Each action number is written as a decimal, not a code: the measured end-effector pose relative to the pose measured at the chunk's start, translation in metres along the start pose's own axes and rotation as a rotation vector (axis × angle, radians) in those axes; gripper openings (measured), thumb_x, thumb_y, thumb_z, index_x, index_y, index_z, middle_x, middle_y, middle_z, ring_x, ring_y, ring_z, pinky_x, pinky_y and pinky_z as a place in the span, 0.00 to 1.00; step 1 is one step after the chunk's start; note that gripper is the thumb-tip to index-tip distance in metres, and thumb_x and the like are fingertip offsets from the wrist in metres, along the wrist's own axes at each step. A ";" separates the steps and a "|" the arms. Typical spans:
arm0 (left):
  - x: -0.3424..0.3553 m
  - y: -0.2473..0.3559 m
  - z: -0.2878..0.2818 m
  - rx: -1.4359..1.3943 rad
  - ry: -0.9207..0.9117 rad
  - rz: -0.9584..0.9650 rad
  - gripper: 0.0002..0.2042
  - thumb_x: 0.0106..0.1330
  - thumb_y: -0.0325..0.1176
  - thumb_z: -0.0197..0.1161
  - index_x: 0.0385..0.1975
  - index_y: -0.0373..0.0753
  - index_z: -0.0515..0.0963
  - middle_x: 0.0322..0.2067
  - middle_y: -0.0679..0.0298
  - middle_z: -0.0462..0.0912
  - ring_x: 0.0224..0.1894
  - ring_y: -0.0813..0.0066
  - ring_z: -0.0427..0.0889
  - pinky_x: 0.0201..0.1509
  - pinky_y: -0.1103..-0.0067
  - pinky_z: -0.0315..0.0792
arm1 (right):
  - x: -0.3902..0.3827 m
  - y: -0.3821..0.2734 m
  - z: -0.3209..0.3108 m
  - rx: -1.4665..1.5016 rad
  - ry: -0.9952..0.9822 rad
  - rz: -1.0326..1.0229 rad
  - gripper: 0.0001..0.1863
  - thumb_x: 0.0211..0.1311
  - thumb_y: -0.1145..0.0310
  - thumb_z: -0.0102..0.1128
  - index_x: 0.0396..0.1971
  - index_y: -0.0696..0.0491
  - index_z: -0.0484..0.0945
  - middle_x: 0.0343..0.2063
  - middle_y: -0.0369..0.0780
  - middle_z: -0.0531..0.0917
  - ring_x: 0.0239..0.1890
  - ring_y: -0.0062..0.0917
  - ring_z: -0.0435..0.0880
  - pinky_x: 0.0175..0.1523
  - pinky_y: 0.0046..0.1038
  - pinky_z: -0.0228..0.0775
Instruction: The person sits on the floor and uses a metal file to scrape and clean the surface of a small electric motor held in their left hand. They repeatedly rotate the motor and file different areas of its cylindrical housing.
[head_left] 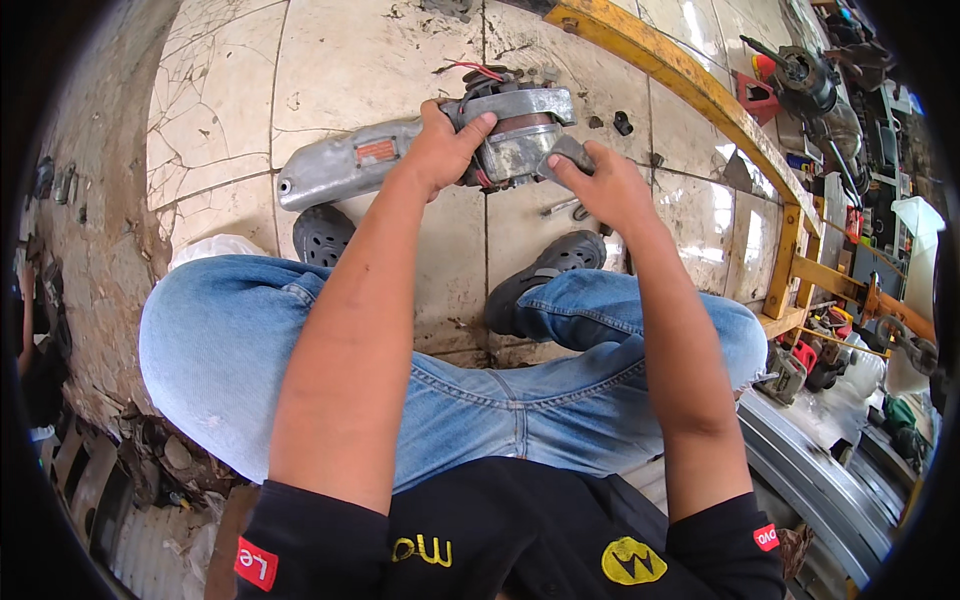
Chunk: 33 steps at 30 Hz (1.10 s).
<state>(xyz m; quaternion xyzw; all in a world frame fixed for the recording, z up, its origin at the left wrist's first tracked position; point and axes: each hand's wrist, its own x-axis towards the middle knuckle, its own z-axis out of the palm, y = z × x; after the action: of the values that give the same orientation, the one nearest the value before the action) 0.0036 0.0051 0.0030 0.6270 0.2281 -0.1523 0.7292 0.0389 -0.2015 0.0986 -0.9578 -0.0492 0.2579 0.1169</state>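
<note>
An alternator (518,150) with a grey metal casing, a brown band and red wires stands low over the tiles in front of me. My left hand (447,153) is closed round its left side, with the thumb on top. Pinched in my right hand (612,188) is a small grey pad (570,152), which looks like folded sandpaper. That pad rests against the right side of the casing. Just left of the alternator lies a long grey metal cover (325,173) with a red label, partly hidden by my left hand.
A yellow metal frame (680,75) runs along the right. Small dark parts (622,123) and a metal tool (558,207) lie on the tiles. My grey clogs (322,235) are below the work. Machine parts and bottles crowd the far right.
</note>
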 end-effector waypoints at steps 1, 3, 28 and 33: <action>0.000 0.000 0.000 -0.001 -0.001 0.005 0.38 0.65 0.50 0.63 0.58 0.30 0.48 0.52 0.44 0.68 0.47 0.57 0.80 0.35 0.63 0.84 | 0.002 -0.005 -0.008 -0.076 -0.057 0.011 0.33 0.55 0.39 0.58 0.43 0.57 0.80 0.37 0.53 0.84 0.46 0.47 0.82 0.50 0.42 0.72; 0.000 -0.001 0.000 -0.003 -0.002 0.013 0.38 0.65 0.50 0.63 0.58 0.30 0.48 0.52 0.43 0.68 0.47 0.57 0.80 0.35 0.64 0.84 | 0.008 -0.008 -0.014 -0.120 -0.047 -0.048 0.32 0.52 0.39 0.60 0.40 0.56 0.83 0.37 0.50 0.84 0.45 0.45 0.82 0.49 0.41 0.73; -0.008 0.008 0.000 0.037 0.008 0.012 0.39 0.65 0.51 0.62 0.59 0.27 0.48 0.50 0.42 0.70 0.48 0.60 0.78 0.40 0.71 0.81 | -0.035 -0.023 0.020 0.887 -0.282 0.225 0.14 0.69 0.60 0.50 0.39 0.58 0.69 0.21 0.39 0.78 0.14 0.19 0.73 0.15 0.24 0.64; -0.003 0.005 0.001 0.025 0.005 0.009 0.39 0.65 0.51 0.63 0.59 0.28 0.48 0.50 0.42 0.70 0.48 0.60 0.79 0.38 0.69 0.82 | -0.029 -0.026 0.024 0.885 -0.259 0.233 0.14 0.69 0.62 0.51 0.39 0.59 0.67 0.21 0.40 0.77 0.13 0.18 0.70 0.13 0.24 0.60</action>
<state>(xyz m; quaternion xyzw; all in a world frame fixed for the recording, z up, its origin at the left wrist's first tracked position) 0.0034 0.0046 0.0091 0.6375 0.2249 -0.1503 0.7214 0.0007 -0.1760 0.0985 -0.7750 0.1591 0.3829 0.4769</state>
